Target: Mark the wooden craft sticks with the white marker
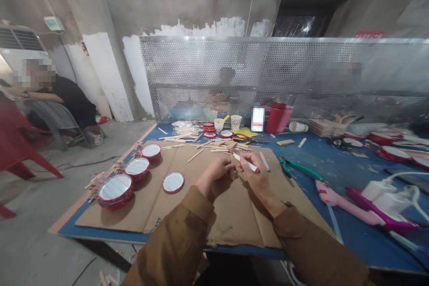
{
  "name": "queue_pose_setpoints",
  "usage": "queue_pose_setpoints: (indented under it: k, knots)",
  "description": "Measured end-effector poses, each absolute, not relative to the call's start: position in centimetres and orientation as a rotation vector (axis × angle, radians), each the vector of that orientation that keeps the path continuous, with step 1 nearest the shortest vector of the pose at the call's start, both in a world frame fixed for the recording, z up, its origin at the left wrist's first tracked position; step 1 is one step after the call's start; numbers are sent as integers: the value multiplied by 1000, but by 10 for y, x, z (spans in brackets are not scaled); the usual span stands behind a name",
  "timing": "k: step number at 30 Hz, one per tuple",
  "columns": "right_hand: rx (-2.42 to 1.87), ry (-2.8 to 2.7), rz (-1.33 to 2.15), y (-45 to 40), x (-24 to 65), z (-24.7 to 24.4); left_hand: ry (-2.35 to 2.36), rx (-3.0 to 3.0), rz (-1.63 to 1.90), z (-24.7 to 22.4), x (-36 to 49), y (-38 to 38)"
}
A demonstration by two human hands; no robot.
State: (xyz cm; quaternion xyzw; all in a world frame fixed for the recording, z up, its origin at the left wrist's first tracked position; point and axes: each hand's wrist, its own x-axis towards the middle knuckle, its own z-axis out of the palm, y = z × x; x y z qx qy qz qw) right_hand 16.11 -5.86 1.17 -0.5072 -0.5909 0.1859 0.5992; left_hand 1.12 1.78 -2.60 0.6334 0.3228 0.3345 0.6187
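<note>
Over the cardboard sheet, my right hand is closed around a slim white tube with a red end, like a pen or glue tube. Its narrow tip points up and left. Close beside it, my left hand is pinched shut; what its fingers hold is too small and hidden to name. A round white disc with a red rim lies flat left of my hands. Just beyond the fingers is a loose pile of thin wooden sticks.
Stacked red-rimmed discs with sticks line the left edge. Behind stand paper cups, a lit phone and a red bottle. Right are green-handled pliers, a pink tool and white plugs. A person sits at left.
</note>
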Motion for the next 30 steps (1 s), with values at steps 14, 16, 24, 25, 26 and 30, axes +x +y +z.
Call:
queue_pose_setpoints:
  k: [14,16,24,25,26,30]
  knots:
    - [-1181,-1429,453,-59,160,13,772,1532,736,-18,10,15]
    - [-1184,-1432,445,-59,160,13,758,1539,747,-17,9,14]
    - [-1153,-1445,433,-59,158,13,748,1510,726,-22,10,16]
    - [-1166,-1444,404,-59,159,12,767,1505,731,-24,10,17]
    - [-1189,-1439,367,-58,161,10,789,1502,743,-25,11,18]
    - [-1295,-1364,309,-56,165,4,873,1516,813,-30,11,21]
